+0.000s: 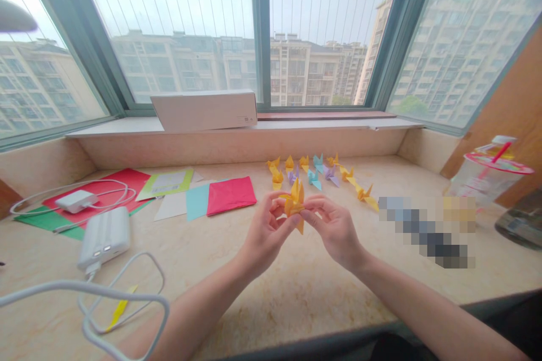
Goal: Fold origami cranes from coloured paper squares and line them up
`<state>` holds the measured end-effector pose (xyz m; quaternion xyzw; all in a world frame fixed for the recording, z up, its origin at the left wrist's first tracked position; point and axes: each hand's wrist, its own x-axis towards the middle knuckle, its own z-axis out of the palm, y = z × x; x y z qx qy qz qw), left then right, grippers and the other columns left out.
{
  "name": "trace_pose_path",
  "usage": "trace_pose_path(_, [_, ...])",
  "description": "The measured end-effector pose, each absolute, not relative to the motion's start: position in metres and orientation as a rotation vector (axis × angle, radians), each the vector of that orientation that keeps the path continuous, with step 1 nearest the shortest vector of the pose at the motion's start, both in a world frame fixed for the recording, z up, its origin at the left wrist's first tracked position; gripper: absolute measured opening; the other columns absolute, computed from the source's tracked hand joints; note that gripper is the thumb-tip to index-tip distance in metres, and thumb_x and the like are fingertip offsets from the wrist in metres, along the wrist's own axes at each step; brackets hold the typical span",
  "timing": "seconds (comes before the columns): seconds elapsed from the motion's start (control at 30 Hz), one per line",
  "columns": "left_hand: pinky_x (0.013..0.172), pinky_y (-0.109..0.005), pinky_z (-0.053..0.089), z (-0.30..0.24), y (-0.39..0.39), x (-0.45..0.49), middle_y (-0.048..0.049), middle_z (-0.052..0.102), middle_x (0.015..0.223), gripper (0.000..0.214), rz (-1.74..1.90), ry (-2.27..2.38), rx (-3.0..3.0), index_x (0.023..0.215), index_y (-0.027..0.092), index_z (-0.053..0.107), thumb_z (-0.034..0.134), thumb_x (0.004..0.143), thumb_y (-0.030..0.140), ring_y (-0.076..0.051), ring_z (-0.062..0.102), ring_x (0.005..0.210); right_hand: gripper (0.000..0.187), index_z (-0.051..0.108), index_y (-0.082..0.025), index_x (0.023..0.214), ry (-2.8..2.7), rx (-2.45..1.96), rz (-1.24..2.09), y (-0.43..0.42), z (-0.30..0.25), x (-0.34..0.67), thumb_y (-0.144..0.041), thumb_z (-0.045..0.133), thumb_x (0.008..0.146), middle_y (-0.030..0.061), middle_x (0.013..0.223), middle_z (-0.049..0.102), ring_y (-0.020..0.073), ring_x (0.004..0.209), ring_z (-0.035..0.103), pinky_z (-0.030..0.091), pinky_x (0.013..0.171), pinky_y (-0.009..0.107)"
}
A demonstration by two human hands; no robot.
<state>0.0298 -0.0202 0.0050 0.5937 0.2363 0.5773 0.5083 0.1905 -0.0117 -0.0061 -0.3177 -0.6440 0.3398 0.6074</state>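
Observation:
A yellow origami crane [294, 203] is held up above the marble counter, pinched between my left hand [266, 231] and my right hand [332, 228]. Fingertips of both hands grip its folded body and wings. Behind my hands stand several finished paper cranes [305, 172] in yellow, blue and purple. Further left lie loose origami sheets, among them a pink-red square [231, 196] and a light blue one [197, 202]. A thin yellow paper strip [121, 307] lies near the front, under a white cable.
At left are a white power bank [104, 238], a charger [75, 201], looped white cables and red and green paper. A plastic cup with a pink straw [486, 176] stands at right, beside a pixelated patch [427, 231]. A white box [203, 111] sits on the window ledge.

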Motion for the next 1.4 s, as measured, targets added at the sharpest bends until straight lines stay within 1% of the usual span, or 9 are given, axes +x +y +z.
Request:
trace_pose_path(0.1, [0.078,-0.028,0.053,0.005,-0.021,0.030,-0.0045,0.067,0.100,0.022,1.373,0.602,1.436,0.100,0.019,0.058,0.072,0.085,0.027,-0.019,0.065,0.098,0.008,0.074,-0.023,0.086,-1.519,-0.757,0.676,-0.012,-0.006,0.191,-0.031,0.071,0.086,0.0037,0.092,0.066,0.0181,0.084,0.061,0.048,0.077,0.034])
trace_pose_path(0.33, [0.074,-0.029,0.054,0.001,-0.019,0.031,-0.0032,0.066,0.094,0.022,1.448,0.714,1.407,0.095,0.020,0.059,0.074,0.083,0.030,-0.018,0.065,0.089,0.009,0.070,-0.021,0.085,-1.577,-0.825,0.516,-0.018,-0.002,0.189,-0.029,0.067,0.088,0.0042,0.089,0.064,0.0184,0.082,0.059,0.049,0.074,0.034])
trace_pose_path(0.53, [0.077,-0.028,0.055,0.000,-0.019,0.029,-0.0069,0.059,0.117,0.012,1.517,0.741,1.525,0.093,0.021,0.064,0.071,0.085,0.027,-0.021,0.060,0.106,0.009,0.065,-0.020,0.083,-1.614,-0.809,0.456,-0.022,0.000,0.188,-0.026,0.063,0.090,0.0033,0.088,0.061,0.0175,0.081,0.059,0.051,0.075,0.032])
trace_pose_path(0.73, [0.076,-0.029,0.057,0.001,-0.020,0.026,-0.0082,0.057,0.112,0.010,1.491,0.784,1.623,0.091,0.020,0.071,0.070,0.086,0.029,-0.021,0.059,0.103,0.014,0.065,-0.021,0.083,-1.618,-0.786,0.434,-0.022,0.001,0.189,-0.032,0.063,0.091,0.0037,0.088,0.062,0.0185,0.083,0.061,0.052,0.076,0.032])
trace_pose_path(0.97, [0.072,-0.026,0.056,0.008,-0.022,0.027,-0.0071,0.058,0.103,0.011,1.455,0.727,1.612,0.086,0.018,0.072,0.070,0.086,0.029,-0.018,0.060,0.093,0.013,0.062,-0.021,0.085,-1.671,-0.766,0.373,-0.025,0.001,0.189,-0.029,0.058,0.094,0.0049,0.090,0.061,0.0195,0.087,0.060,0.051,0.082,0.035])
trace_pose_path(1.07, [0.071,-0.027,0.056,0.011,-0.021,0.026,-0.0061,0.058,0.103,0.010,1.449,0.662,1.599,0.086,0.018,0.070,0.070,0.086,0.029,-0.017,0.060,0.089,0.013,0.060,-0.022,0.092,-1.632,-0.698,0.435,-0.020,-0.003,0.190,-0.035,0.059,0.094,0.0056,0.097,0.060,0.0196,0.091,0.060,0.051,0.082,0.035])
trace_pose_path(1.2, [0.065,-0.026,0.055,0.007,-0.018,0.024,-0.0055,0.059,0.103,0.011,1.389,0.616,1.616,0.088,0.019,0.068,0.069,0.087,0.030,-0.016,0.061,0.085,0.031,0.056,-0.025,0.115,-1.532,-0.618,0.705,-0.015,-0.001,0.193,-0.049,0.051,0.096,0.0065,0.100,0.066,0.0191,0.086,0.064,0.054,0.077,0.035])
trace_pose_path(1.3, [0.065,-0.026,0.056,0.004,-0.016,0.021,-0.0063,0.058,0.105,0.011,1.359,0.636,1.679,0.089,0.020,0.068,0.067,0.088,0.031,-0.016,0.061,0.086,0.034,0.064,-0.023,0.103,-1.529,-0.634,0.825,-0.013,0.006,0.197,-0.051,0.047,0.097,0.0058,0.091,0.070,0.0188,0.080,0.065,0.055,0.074,0.035])
trace_pose_path(1.4, [0.074,-0.028,0.056,0.004,-0.013,0.018,-0.0067,0.056,0.109,0.009,1.424,0.737,1.763,0.091,0.021,0.070,0.066,0.089,0.029,-0.018,0.060,0.094,0.026,0.068,-0.022,0.094,-1.569,-0.625,0.872,-0.013,0.010,0.200,-0.046,0.059,0.093,0.0059,0.094,0.070,0.0189,0.085,0.066,0.056,0.076,0.034])
